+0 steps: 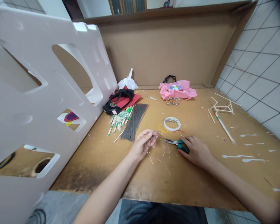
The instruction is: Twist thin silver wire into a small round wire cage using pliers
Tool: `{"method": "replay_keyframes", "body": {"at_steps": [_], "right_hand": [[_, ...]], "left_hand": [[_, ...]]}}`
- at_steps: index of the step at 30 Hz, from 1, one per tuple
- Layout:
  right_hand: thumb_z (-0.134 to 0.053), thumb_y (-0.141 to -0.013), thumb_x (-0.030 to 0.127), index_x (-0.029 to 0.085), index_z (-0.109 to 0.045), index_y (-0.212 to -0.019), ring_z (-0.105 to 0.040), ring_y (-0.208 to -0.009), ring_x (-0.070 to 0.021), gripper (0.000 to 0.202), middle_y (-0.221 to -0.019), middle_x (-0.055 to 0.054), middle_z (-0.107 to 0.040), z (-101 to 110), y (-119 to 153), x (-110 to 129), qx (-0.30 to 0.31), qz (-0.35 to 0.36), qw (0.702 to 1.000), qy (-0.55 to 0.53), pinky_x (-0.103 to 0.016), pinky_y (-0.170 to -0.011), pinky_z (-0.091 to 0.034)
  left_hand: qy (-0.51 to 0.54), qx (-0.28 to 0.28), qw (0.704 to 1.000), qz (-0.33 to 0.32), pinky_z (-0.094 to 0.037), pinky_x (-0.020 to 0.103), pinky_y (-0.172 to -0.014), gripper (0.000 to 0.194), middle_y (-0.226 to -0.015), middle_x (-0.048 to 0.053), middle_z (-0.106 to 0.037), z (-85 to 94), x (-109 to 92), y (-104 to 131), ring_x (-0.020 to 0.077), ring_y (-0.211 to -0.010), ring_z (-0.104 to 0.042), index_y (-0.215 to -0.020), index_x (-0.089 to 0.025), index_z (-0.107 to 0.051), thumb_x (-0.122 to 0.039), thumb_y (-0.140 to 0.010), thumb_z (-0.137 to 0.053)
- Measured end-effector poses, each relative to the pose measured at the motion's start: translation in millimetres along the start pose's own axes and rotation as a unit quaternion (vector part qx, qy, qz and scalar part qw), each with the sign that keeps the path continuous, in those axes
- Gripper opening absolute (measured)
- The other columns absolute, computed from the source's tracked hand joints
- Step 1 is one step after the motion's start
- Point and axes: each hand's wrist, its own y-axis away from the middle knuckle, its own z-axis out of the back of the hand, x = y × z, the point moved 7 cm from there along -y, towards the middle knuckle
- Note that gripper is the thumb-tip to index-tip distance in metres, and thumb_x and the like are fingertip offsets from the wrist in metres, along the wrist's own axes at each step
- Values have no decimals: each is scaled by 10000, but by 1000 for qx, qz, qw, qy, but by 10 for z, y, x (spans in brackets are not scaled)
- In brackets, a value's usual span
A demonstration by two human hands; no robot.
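Low over the table, my left hand (pixel 146 140) pinches a thin, silvery wire piece (pixel 163 152) bent into loops, with loose ends sticking out downward. From the right, my right hand (pixel 197 151) grips green-handled pliers (pixel 180 145), their jaws pointing left at the wire. Whether the jaws clamp the wire is too fine to tell. Just beyond lies a white ring (pixel 172 123) with straight wires across it. Beside the ring are a yellow wire loop (pixel 162 128) and a short red wire (pixel 178 131).
A bundle of grey wires (pixel 134 121) and wrapped chopsticks (pixel 121 119) lie left, near a black strap (pixel 118 102). Behind are a pink bag (pixel 177 89) and a beaded wire piece (pixel 173 101). A stick frame (pixel 224 109) lies right; a white plastic panel (pixel 67 77) stands left.
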Motion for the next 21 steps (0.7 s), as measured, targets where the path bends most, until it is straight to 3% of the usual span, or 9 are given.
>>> {"method": "replay_keyframes", "body": {"at_steps": [5,9,11,15,21], "right_hand": [[-489,-814,446,204,-612,-1031,-569,-927,-258,348,-1005,-109,-640,31,16,-22,-2,-30,999,-23,-378,-777,-453],[-515,-803,470,213,-612,-1053,-608,-928,-243,371,-1032,-86,-655,155,51,-62,17,-80,985,-149,-369,-781,-481],[-533,-796,462,217,-617,-1065,-615,-940,-241,373,-1044,-78,-660,234,59,-13,39,-72,976,-203,-371,-802,-485],[-572,-770,462,236,-637,-1060,-614,-963,-253,372,-1064,-68,-662,373,55,63,52,-59,974,-214,-397,-823,-484],[-579,-771,448,227,-642,-1054,-633,-906,-233,365,-1019,-64,-679,400,36,69,53,-43,972,-224,-375,-793,-500]], "left_hand": [[43,35,998,26,-313,197,-430,176,-697,-3,-557,-25,24,-4,42,-450,-396,-707,-144,-602,-297,-694,-687],[14,29,999,22,-334,202,-444,165,-721,5,-572,26,42,-33,44,-455,-407,-733,-141,-620,-296,-712,-673],[-21,22,999,13,-349,207,-456,164,-735,19,-589,52,46,-46,52,-472,-430,-757,-131,-634,-292,-734,-657],[-90,17,996,0,-371,209,-480,183,-769,33,-609,61,55,-54,62,-506,-455,-777,-121,-645,-303,-762,-634],[-165,7,986,-17,-396,218,-527,243,-788,37,-622,59,53,-40,66,-523,-454,-784,-126,-643,-367,-765,-625]]}}
